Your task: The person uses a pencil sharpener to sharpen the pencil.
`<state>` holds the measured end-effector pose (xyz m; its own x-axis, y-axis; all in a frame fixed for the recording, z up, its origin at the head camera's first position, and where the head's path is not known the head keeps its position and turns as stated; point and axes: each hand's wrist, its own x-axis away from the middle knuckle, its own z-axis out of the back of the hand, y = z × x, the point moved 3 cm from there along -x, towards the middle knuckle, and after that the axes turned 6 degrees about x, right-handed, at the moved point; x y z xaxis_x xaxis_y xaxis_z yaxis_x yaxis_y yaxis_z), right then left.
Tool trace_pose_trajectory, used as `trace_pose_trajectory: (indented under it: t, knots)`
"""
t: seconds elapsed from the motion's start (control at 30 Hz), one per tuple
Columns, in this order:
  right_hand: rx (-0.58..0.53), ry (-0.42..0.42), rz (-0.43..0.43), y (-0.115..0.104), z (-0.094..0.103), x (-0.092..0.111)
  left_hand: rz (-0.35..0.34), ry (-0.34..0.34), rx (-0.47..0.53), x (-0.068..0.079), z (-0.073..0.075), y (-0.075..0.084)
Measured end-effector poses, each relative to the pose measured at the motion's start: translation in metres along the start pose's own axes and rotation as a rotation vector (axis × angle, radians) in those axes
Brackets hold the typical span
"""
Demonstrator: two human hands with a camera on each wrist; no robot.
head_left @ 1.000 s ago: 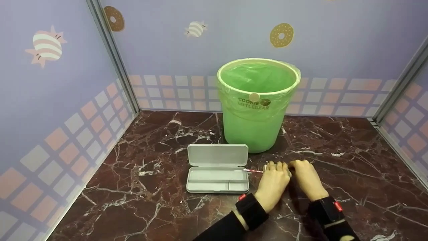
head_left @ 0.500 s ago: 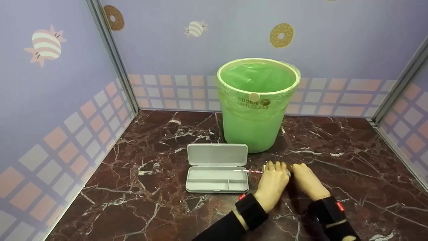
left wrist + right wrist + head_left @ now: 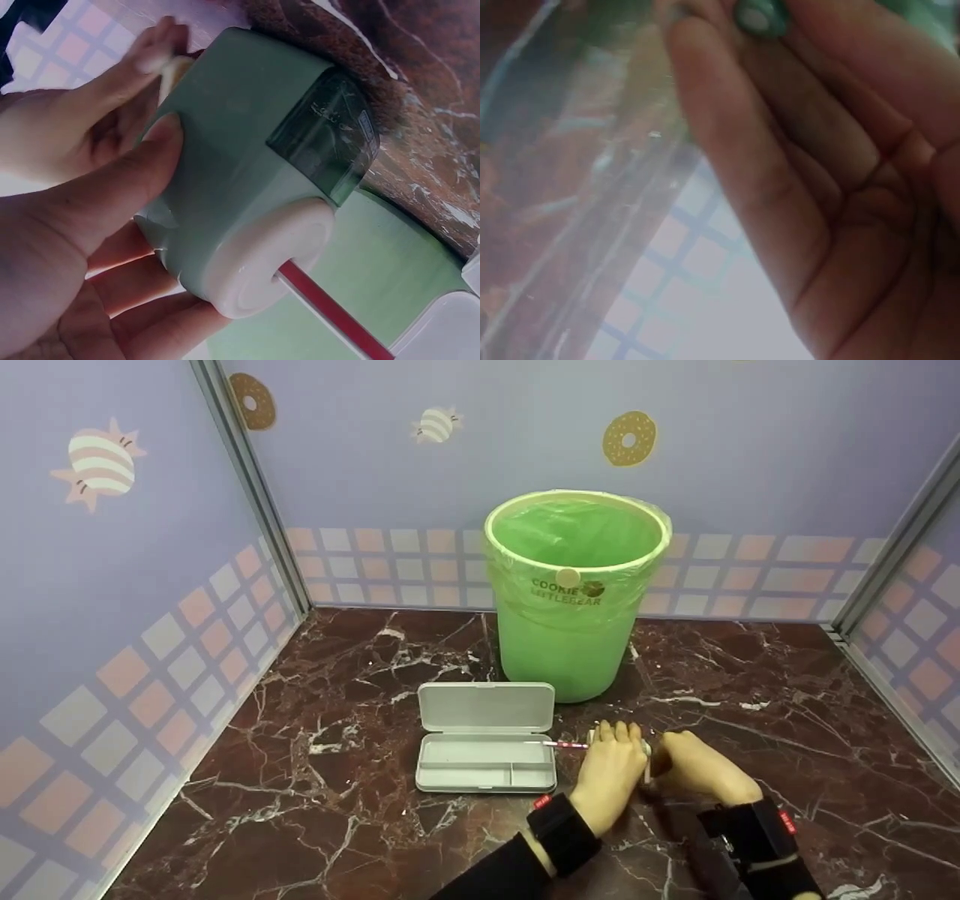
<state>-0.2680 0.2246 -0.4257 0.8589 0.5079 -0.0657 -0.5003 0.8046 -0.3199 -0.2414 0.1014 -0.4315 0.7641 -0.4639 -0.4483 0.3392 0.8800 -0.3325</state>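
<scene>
left wrist view: the left hand (image 3: 60, 255) grasps a green sharpener (image 3: 232, 105), its thumb flat on one face and its other fingers curved along the opposite side. beyond the fingertips lies the pale ring (image 3: 238, 271) of the sharpener, from whose hole a red and white pencil (image 3: 330, 311) projects away from the fingers. a dark see-through window (image 3: 322, 139) is set in the body, across from the thumb. past the thumb, at the far end of the sharpener, are the bent fingers of the right hand (image 3: 75, 116), near a cream-coloured part (image 3: 174, 75).

right wrist view, blurred: the right fingers are curled about a green knob (image 3: 761, 19) with a paler end, held near their tips. beside the fingers appears a panel (image 3: 697, 262) with a tile pattern.

head view: both hands work close together over the dark marbled desk (image 3: 360, 840), the sharpener mostly hidden under the left fingers. left of these fingers stands an open pencil case (image 3: 465, 751), lid raised; the pencil extends from the fingers to its right edge, contact uncertain. behind the fingers rises a green bin (image 3: 566, 649) with a clear liner (image 3: 517, 577).
</scene>
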Motion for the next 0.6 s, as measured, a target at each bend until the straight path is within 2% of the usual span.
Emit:
trace_pose_trajectory:
  t: [0.3,0.5,0.6]
  knots:
    - [0.011,0.067,0.148,-0.016,0.019,0.007,-0.001,-0.017,0.000,-0.001,0.002,-0.001]
    - [-0.015,0.057,0.137,-0.019,0.022,0.009,0.000,-0.014,0.003,-0.001,0.001,-0.001]
    - [0.006,0.069,0.117,-0.019,0.022,0.010,0.002,-0.014,-0.008,0.000,0.001,0.000]
